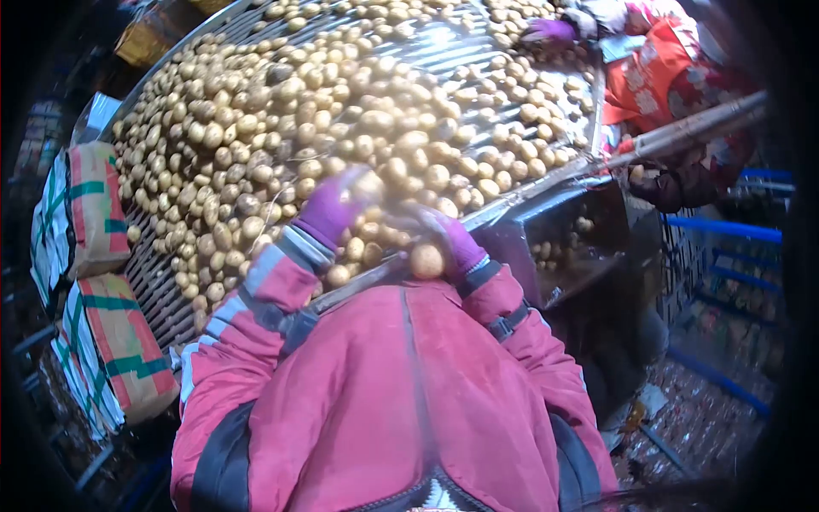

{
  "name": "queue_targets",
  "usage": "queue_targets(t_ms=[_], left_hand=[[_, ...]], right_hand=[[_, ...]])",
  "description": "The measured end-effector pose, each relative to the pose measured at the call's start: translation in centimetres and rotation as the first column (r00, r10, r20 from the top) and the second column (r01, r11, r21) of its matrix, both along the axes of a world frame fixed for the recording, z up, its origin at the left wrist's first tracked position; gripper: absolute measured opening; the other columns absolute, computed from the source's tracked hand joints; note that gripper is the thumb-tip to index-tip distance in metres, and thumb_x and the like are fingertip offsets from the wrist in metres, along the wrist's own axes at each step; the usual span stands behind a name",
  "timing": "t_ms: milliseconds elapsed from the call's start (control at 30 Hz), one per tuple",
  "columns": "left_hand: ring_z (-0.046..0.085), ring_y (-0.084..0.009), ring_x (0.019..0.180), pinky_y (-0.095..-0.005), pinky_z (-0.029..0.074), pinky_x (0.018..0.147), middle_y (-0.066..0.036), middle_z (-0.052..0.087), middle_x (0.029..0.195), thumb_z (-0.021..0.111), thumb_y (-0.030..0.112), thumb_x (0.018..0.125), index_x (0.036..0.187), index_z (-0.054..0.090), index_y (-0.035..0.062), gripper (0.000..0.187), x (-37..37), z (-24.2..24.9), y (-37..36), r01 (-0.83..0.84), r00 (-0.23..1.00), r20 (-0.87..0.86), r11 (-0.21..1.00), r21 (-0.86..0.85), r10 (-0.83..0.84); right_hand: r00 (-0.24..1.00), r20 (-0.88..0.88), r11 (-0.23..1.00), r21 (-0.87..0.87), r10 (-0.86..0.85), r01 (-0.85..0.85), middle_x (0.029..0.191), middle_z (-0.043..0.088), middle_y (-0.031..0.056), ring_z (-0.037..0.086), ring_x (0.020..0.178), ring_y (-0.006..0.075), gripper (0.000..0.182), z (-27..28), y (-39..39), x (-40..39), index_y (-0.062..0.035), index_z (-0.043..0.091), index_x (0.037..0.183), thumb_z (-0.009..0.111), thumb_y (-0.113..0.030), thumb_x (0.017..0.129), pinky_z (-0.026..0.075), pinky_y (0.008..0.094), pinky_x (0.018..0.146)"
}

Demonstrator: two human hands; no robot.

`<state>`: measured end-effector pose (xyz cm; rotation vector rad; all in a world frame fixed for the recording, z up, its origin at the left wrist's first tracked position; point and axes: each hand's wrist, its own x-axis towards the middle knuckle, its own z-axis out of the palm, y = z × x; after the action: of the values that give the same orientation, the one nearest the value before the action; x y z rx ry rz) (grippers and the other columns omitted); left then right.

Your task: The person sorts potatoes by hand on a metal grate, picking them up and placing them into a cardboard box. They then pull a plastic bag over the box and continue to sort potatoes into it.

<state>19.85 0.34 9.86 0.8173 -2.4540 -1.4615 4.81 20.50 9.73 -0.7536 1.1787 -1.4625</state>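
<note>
Potatoes [213, 134] lie heaped across a slatted metal sorting table [147, 277]. My left hand [334, 209], in a purple glove, is over the near part of the heap. Its fingers are motion-blurred and curl around a potato [368, 186] that is smeared along with them. My right hand [452, 237], also gloved in purple, reaches in over the table's near edge with its fingers pointing left, too blurred to make out their grip. Just below them, close to my jacket, is a round potato [426, 260].
Two cardboard boxes [98, 200] with green tape stand along the left side. A dark bin [563, 260] with a few potatoes sits right of my right arm. Across the table, another person's purple-gloved hand [550, 32] rests by the potatoes. A metal bar [691, 128] juts out rightward.
</note>
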Motion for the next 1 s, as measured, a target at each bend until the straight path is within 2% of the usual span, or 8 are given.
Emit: queue_targets(t_ms=[67, 133, 167, 267, 467, 733, 867, 1000], left_hand=[[0.059, -0.0307, 0.122, -0.0405, 0.045, 0.104, -0.020, 0.062, 0.131, 0.063, 0.034, 0.094, 0.136, 0.057, 0.0026, 0.052, -1.7, 1.7, 4.6, 0.299, 0.952, -0.040, 0.951, -0.075, -0.303], [0.057, -0.0310, 0.126, -0.0405, 0.043, 0.107, -0.020, 0.061, 0.132, 0.065, 0.031, 0.093, 0.136, 0.057, 0.0021, 0.052, -3.8, 2.3, 5.1, 0.373, 0.914, -0.051, 0.884, -0.281, -0.402], [0.057, -0.0314, 0.125, -0.0408, 0.043, 0.107, -0.020, 0.061, 0.132, 0.069, 0.028, 0.092, 0.135, 0.057, 0.0013, 0.053, -4.4, -0.3, 3.9, 0.323, 0.941, -0.097, 0.946, -0.030, -0.325], [0.061, -0.0320, 0.115, -0.0399, 0.047, 0.101, -0.020, 0.065, 0.123, 0.070, 0.029, 0.089, 0.129, 0.061, 0.0025, 0.048, -6.8, -1.3, -1.5, 0.126, 0.990, -0.036, 0.978, -0.166, -0.134], [0.052, -0.0362, 0.130, -0.0414, 0.040, 0.111, -0.023, 0.057, 0.137, 0.072, 0.024, 0.083, 0.139, 0.053, 0.0016, 0.063, -11.2, -11.3, -14.7, 0.177, 0.982, 0.166, 0.771, -0.612, -0.094], [0.057, -0.0400, 0.118, -0.0462, 0.045, 0.103, -0.024, 0.061, 0.128, 0.073, 0.026, 0.082, 0.139, 0.054, 0.0039, 0.063, -12.8, -13.8, -11.3, 0.205, 0.972, 0.230, 0.669, -0.714, -0.052], [0.057, -0.0380, 0.119, -0.0446, 0.045, 0.104, -0.023, 0.063, 0.126, 0.074, 0.021, 0.081, 0.133, 0.059, 0.0033, 0.058, -13.2, -13.2, -10.7, 0.177, 0.978, 0.202, 0.704, -0.688, -0.048], [0.058, -0.0383, 0.118, -0.0449, 0.045, 0.104, -0.023, 0.063, 0.126, 0.075, 0.022, 0.080, 0.132, 0.060, 0.0038, 0.057, -13.1, -14.4, -11.8, 0.201, 0.969, 0.243, 0.700, -0.686, -0.040]], right_hand=[[0.995, 0.087, 0.998, -0.038, 0.045, -0.042, 0.116, 0.066, 0.0164, 0.066, 0.098, 0.0250, 0.047, -0.2, 0.3, -0.6, 0.0029, 0.054, 0.132, 0.057, -0.032, 0.100, 0.057, 0.0381, 0.082], [0.716, 0.698, 0.994, 0.095, -0.026, -0.056, 0.117, 0.065, 0.0129, 0.067, 0.097, 0.0279, 0.050, -0.6, 1.5, -1.3, 0.0045, 0.050, 0.133, 0.061, -0.029, 0.098, 0.057, 0.0399, 0.083], [0.648, 0.753, 0.993, 0.091, -0.114, 0.068, 0.114, 0.065, 0.0122, 0.065, 0.101, 0.0269, 0.047, 0.2, 2.0, -1.0, 0.0041, 0.052, 0.132, 0.062, -0.027, 0.098, 0.055, 0.0406, 0.087], [0.885, 0.381, 0.957, 0.215, -0.268, 0.197, 0.114, 0.063, 0.0122, 0.063, 0.105, 0.0255, 0.044, -0.1, 6.4, -3.9, 0.0040, 0.055, 0.130, 0.063, -0.025, 0.097, 0.053, 0.0391, 0.089], [0.842, -0.029, 0.810, 0.259, -0.538, 0.526, 0.125, 0.065, 0.0113, 0.063, 0.107, 0.0178, 0.048, 2.3, 17.9, -11.1, 0.0005, 0.056, 0.136, 0.061, -0.029, 0.098, 0.055, 0.0317, 0.084], [0.092, -0.385, -0.004, 0.241, -0.918, 0.971, 0.109, 0.071, 0.0225, 0.071, 0.076, 0.0257, 0.042, 0.3, 40.2, -16.6, 0.0025, 0.055, 0.133, 0.062, -0.018, 0.097, 0.058, 0.0329, 0.069], [0.113, -0.908, -0.333, 0.261, -0.404, 0.906, 0.114, 0.069, 0.0222, 0.070, 0.094, 0.0294, 0.048, -4.4, 60.2, -19.9, -0.0012, 0.053, 0.138, 0.058, -0.030, 0.100, 0.057, 0.0394, 0.084], [-0.011, -0.783, -0.292, 0.218, -0.622, 0.931, 0.122, 0.067, 0.0206, 0.067, 0.105, 0.0286, 0.052, -3.3, 60.1, -20.3, -0.0024, 0.051, 0.141, 0.056, -0.036, 0.101, 0.054, 0.0400, 0.091]])
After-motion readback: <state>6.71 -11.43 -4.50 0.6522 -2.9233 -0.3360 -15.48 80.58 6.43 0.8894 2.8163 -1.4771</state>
